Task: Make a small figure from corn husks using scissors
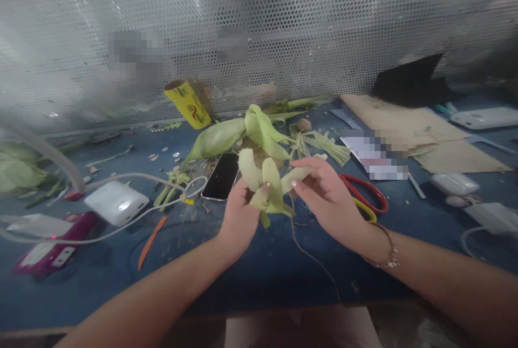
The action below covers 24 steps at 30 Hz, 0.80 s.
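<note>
A pale green piece of folded husk strips (272, 186) is held up between my two hands over the blue table. My left hand (242, 218) grips its left and lower part, the thumb pressed on the folds. My right hand (329, 202) pinches a strip that sticks out to the right between thumb and fingers. Behind the piece lie large green husk leaves (226, 137). A phone with a dark screen (220, 176) rests just left of the piece. Thin string (315, 259) trails down the table below my right hand.
A yellow tube (188, 104) leans by the perforated metal panel (283, 24). On the left are a white charger (116, 202), cables and a purple power strip (56, 245). Red-handled scissors (374, 194), a printed card (360, 154) and brown cardboard (404, 121) lie right.
</note>
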### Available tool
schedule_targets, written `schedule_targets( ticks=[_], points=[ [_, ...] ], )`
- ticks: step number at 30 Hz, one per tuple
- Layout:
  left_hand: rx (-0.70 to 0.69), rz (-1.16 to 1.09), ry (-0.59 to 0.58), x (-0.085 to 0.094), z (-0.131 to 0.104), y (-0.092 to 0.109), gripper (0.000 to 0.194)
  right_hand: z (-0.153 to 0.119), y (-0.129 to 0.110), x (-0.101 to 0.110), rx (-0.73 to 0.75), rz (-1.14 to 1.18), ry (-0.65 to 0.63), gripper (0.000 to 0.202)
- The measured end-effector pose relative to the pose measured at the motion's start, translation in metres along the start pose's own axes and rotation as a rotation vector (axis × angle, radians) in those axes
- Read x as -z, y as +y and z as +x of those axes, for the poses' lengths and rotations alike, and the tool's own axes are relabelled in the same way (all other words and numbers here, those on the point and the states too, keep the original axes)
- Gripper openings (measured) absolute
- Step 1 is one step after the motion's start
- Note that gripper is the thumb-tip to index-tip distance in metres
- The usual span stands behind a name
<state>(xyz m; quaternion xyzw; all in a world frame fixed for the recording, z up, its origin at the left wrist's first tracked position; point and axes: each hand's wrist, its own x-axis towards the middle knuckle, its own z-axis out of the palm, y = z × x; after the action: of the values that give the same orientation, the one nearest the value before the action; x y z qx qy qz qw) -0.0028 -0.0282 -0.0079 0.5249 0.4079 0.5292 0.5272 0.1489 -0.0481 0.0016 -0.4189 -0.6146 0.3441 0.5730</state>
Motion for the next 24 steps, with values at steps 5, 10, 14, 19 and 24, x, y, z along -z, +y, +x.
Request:
schedule_targets(
  ticks=[5, 10, 14, 19, 24],
  points=[
    [-0.016, -0.031, -0.004, 0.000, 0.000, 0.000, 0.023, -0.008, 0.004, -0.001, 0.150, 0.124, -0.121, 0.021],
    [0.021, -0.023, 0.029, 0.003, -0.001, -0.005, 0.015, -0.008, 0.003, -0.001, 0.157, 0.110, -0.152, 0.021],
    [0.013, -0.023, -0.035, 0.001, -0.003, -0.003, 0.015, 0.000, -0.002, -0.005, -0.001, 0.091, -0.043, 0.017],
    [0.020, -0.046, -0.088, -0.004, -0.005, 0.003, 0.019, 0.009, 0.003, -0.005, -0.113, 0.158, -0.023, 0.022],
    [0.003, -0.012, -0.119, -0.004, -0.006, 0.006, 0.020, 0.009, 0.008, -0.003, -0.240, 0.230, -0.217, 0.022]
  ],
)
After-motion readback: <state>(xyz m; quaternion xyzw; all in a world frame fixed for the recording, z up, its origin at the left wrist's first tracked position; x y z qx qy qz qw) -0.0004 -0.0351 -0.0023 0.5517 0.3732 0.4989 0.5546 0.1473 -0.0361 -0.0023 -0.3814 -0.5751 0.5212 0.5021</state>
